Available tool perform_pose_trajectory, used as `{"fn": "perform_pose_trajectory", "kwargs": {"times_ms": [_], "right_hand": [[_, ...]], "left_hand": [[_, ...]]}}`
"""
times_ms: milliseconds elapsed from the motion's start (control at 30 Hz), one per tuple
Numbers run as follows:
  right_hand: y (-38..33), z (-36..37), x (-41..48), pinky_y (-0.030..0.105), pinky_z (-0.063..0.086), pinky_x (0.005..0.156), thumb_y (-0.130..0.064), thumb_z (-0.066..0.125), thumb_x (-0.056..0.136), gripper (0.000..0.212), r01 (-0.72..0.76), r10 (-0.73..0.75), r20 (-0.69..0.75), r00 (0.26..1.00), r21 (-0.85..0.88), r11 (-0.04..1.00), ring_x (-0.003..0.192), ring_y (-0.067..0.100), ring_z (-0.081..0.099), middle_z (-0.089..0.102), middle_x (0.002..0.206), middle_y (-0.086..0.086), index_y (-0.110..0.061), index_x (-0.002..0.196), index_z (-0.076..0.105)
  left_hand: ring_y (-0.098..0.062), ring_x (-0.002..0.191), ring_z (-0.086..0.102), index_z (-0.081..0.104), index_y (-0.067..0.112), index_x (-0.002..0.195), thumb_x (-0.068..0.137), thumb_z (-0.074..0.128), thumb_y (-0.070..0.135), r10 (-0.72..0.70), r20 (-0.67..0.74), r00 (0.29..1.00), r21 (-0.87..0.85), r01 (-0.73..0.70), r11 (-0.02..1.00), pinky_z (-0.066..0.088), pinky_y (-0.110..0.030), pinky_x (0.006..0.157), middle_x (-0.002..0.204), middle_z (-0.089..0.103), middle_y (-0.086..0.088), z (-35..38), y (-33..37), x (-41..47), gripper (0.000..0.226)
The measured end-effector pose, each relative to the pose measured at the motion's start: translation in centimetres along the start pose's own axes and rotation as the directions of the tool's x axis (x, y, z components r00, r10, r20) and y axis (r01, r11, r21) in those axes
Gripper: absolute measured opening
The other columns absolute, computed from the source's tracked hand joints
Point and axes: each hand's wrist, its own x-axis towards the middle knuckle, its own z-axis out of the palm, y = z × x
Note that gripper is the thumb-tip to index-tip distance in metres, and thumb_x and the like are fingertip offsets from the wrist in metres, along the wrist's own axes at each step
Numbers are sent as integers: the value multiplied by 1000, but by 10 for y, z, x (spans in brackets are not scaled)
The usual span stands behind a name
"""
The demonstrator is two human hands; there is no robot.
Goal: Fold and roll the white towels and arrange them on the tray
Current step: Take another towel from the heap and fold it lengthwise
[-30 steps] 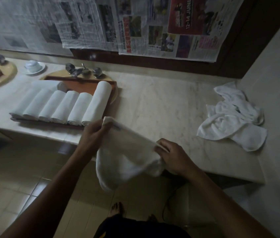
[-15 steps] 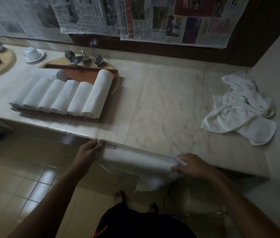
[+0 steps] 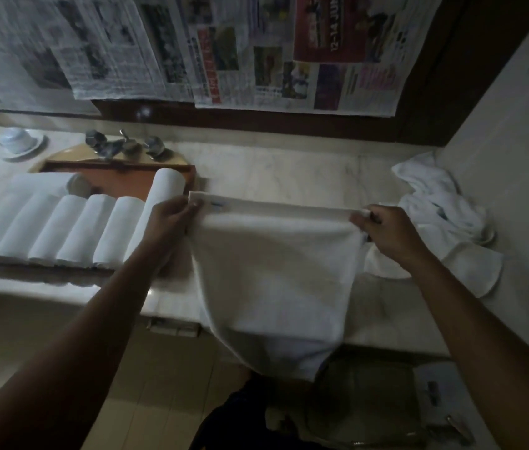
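A white towel [image 3: 273, 274] hangs stretched in the air over the marble counter's front edge. My left hand [image 3: 169, 216] pinches its upper left corner, and my right hand [image 3: 383, 232] pinches the upper right corner. The cloth droops below the counter edge. On the left, a brown wooden tray [image 3: 188, 177] holds several rolled white towels [image 3: 71, 228] side by side, with one more roll lying behind them. A heap of loose white towels [image 3: 445, 216] lies at the right, by the side wall.
The marble counter [image 3: 289, 177] runs along a wall covered in newspaper sheets [image 3: 256, 50]. Metal taps [image 3: 123, 146] stand behind the tray, over a basin. A white cup on a saucer [image 3: 19, 142] sits at the far left. Tiled floor lies below.
Both hands have lifted the towel from the counter's front edge up and forward, spreading it flat between them. The view has tilted up slightly.
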Motion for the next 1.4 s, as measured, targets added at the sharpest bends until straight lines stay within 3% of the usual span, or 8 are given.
{"fn": "perform_pose_trajectory", "kwargs": {"times_ms": [233, 433, 567, 700, 933, 1067, 1200, 1400], "right_hand": [[-12, -16, 113, 40, 49, 59, -43, 73, 93, 49, -7, -9, -163, 987, -97, 995, 58, 26, 58, 60, 68, 22, -3, 70, 57], [-5, -12, 218, 35, 33, 58, -38, 71, 95, 41, -51, 1, -226, 974, -217, 975, 57, 20, 50, 51, 59, 4, -14, 65, 55], [14, 9, 280, 28, 39, 73, -32, 67, 99, 24, -173, 105, -279, 955, -231, 958, 82, 16, 60, 69, 91, 2, -11, 109, 73], [46, 39, 320, 26, 41, 74, -29, 71, 97, 20, -273, 197, -326, 924, -205, 940, 85, 19, 66, 73, 92, 5, -11, 103, 75], [106, 98, 346, 35, 53, 82, -31, 80, 86, 20, -422, 336, -370, 866, -183, 888, 87, 22, 68, 76, 99, 2, -20, 96, 68], [97, 127, 330, 47, 42, 95, -36, 80, 85, 50, -399, 216, -548, 808, -240, 885, 112, 34, 58, 66, 121, 9, -19, 126, 57], [63, 184, 306, 50, 41, 107, -27, 72, 91, 54, -13, -139, -401, 906, -354, 935, 128, 29, 52, 59, 139, 10, -14, 141, 55], [91, 185, 309, 65, 14, 121, -53, 30, 106, 58, 27, -116, -88, 989, -672, 740, 156, 23, 23, 34, 166, 2, -25, 154, 45]], "left_hand": [[-4, 57, 55, 76, 13, 89, 98, 69, 24, 87, -30, 996, -10, -88, 996, 43, -22, 53, 65, 67, 7, 27, 20, 136, 16], [-2, 52, 56, 77, 20, 91, 96, 68, 33, 118, 3, 993, 224, -116, 968, 44, -27, 58, 58, 66, 11, 54, 12, 262, 17], [-16, 72, 67, 77, 21, 96, 91, 65, 39, 151, -8, 989, 321, -140, 937, 48, -31, 66, 78, 74, 3, 80, -5, 328, 23], [-20, 75, 62, 69, 22, 82, 91, 73, 25, 142, -57, 988, 458, -101, 883, 38, -29, 65, 77, 67, 2, 107, -39, 371, 11], [-36, 100, 61, 70, 22, 100, 87, 75, 38, -2, -54, 999, 635, 35, 771, 50, -43, 89, 107, 59, -11, 129, -115, 396, 21], [-36, 109, 54, 53, 19, 127, 89, 76, 31, 151, -119, 981, 601, -50, 798, 47, -51, 95, 125, 53, -13, 140, -112, 377, 46], [-32, 135, 45, 49, 11, 144, 96, 62, 25, 362, 227, 904, 584, -424, 692, 39, -48, 107, 146, 51, -15, 193, -101, 333, 52], [-22, 158, 15, 30, 17, 162, 106, 26, 50, 276, 436, 857, 680, -514, 522, 17, -51, 127, 170, 20, -4, 176, -147, 355, 65]]}}
